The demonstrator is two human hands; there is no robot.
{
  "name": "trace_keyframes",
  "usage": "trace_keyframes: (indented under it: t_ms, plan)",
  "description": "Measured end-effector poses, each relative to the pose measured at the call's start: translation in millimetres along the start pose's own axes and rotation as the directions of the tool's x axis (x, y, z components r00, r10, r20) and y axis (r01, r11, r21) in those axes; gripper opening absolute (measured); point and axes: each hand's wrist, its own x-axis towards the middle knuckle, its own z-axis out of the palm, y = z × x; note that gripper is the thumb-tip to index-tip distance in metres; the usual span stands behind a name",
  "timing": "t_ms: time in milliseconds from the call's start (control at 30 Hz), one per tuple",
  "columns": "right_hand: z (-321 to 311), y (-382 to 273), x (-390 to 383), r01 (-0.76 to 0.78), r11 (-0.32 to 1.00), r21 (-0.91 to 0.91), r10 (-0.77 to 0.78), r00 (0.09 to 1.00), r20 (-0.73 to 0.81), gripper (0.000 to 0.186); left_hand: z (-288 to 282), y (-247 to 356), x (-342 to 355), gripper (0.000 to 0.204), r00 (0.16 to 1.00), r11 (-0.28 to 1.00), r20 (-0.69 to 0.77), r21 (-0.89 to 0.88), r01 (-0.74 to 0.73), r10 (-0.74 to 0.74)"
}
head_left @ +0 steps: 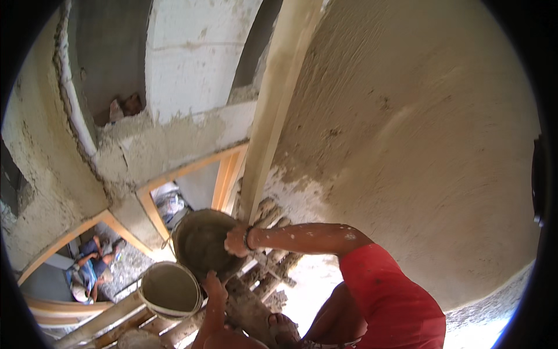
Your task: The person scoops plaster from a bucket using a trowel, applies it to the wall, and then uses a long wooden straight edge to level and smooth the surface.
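A wide round basin (200, 244) of grey mortar is beside a smaller round bucket (170, 288), also with grey stuff inside, on rough wooden poles. My left hand (214, 286) is closed at the basin's near rim, close to the bucket's right side. My right hand (237, 239), with a dark band at the wrist, is closed over the basin's right side. What lies inside its fingers is hidden. Just above that hand is the lower end of a long pale board (267, 128), which stands along the wall's edge.
Wet, freshly smeared plaster covers the big wall (407, 128) on the right. Gaps show between the scaffold poles (273, 267) by my bare foot (283, 328). Orange-brown wooden frames (151, 203) edge openings at left. Far below, people (93, 262) are on the ground.
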Motion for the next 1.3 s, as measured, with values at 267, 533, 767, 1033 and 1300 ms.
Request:
trace_keyframes:
  t_ms: [267,533,767,1033,1300]
  plan:
    - [-13.4,10.1,-20.5,-0.205,0.975,-0.089,0.176,0.950,-0.260,0.021,3.3,-13.9,-41.5,0.038,0.995,0.995,-0.098,0.086,0.041,-0.033]
    - [39.1,-11.2,-8.5,-0.067,0.997,-0.028,0.065,0.995,-0.070,0.017,-41.1,-71.2,23.9,0.046,0.940,0.911,0.178,0.248,-0.329,0.291]
    - [-6.2,-34.4,-37.0,-0.106,0.966,0.235,0.082,0.990,0.111,0.019,-1.4,-1.6,-48.7,0.050,0.997,0.997,-0.078,0.076,0.024,-0.018]
    - [-24.6,10.6,-29.1,-0.169,0.985,-0.026,0.162,0.971,-0.175,0.021,5.7,0.2,-54.3,0.045,0.996,0.996,-0.090,0.091,0.004,0.004]
    - [26.4,-9.7,25.7,-0.081,0.992,-0.098,0.054,0.967,-0.248,0.018,3.8,-6.6,-39.8,0.049,0.999,0.998,-0.006,0.055,0.043,-0.043]
